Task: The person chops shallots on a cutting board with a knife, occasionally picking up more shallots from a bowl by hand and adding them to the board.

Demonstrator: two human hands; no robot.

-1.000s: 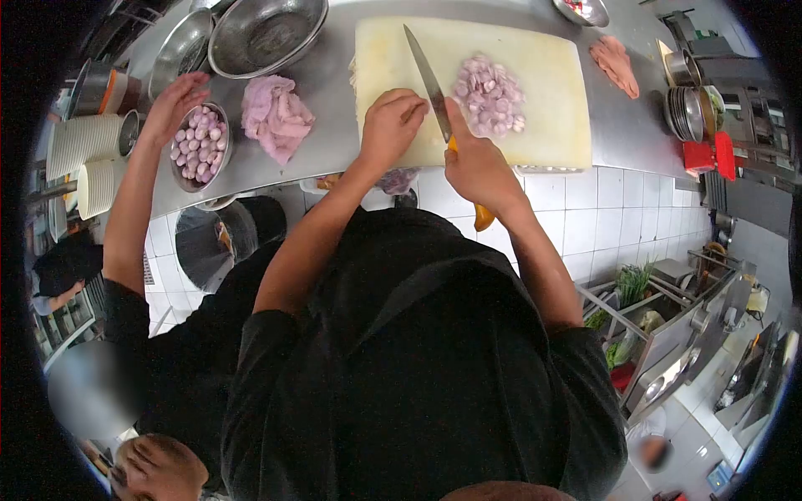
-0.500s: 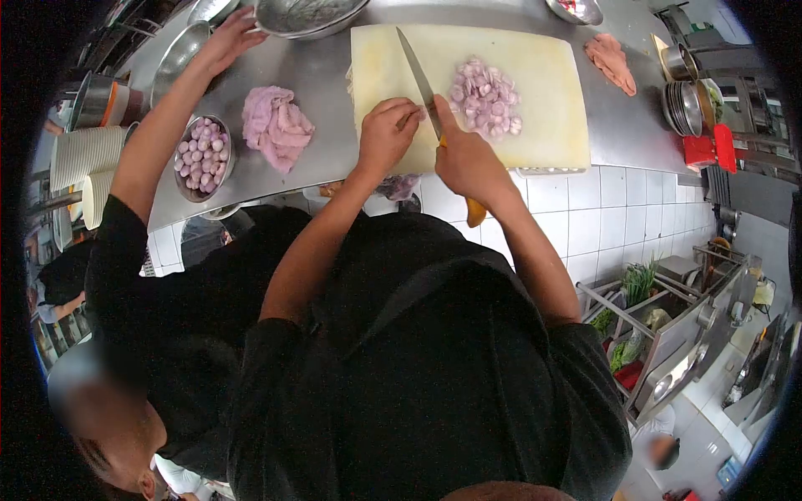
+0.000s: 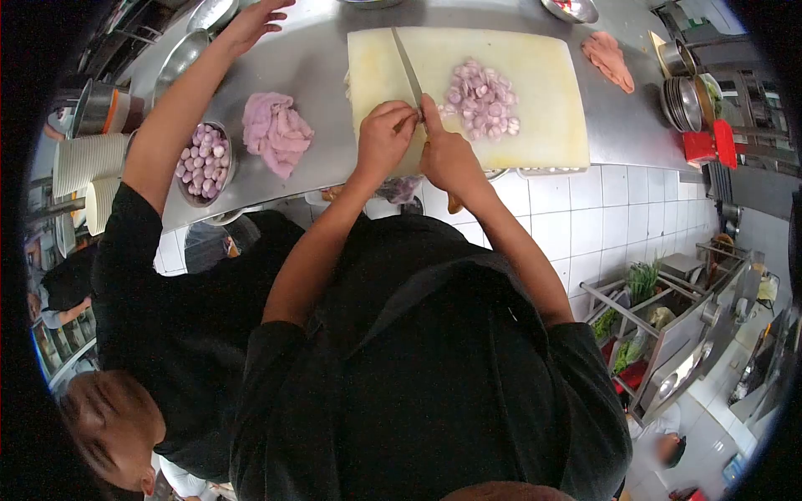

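My right hand [image 3: 453,163] is wrapped around the handle of a kitchen knife [image 3: 407,67], with the index finger along the top of the blade. The blade points away over the cutting board [image 3: 543,75]. Beside the blade, the curled fingers of my left hand [image 3: 387,138] pinch a small shallot, mostly hidden by the fingertips. A pile of sliced shallots [image 3: 483,100] lies on the board to the right of the knife. Whole peeled shallots fill an oval metal bowl [image 3: 225,177] at the left of the steel counter.
A co-worker's hand [image 3: 257,25] reaches over the counter from the left. A pink cloth [image 3: 276,134] lies left of the board, an orange cloth [image 3: 608,60] right of it. Metal bowls [image 3: 180,63] stand at the far left; another metal bowl [image 3: 576,8] is at the back.
The co-worker's hand has moved away and right, and the large metal bowl near it has slid toward the top edge. My right hand and the knife have shifted slightly left, closer to my left fingers.
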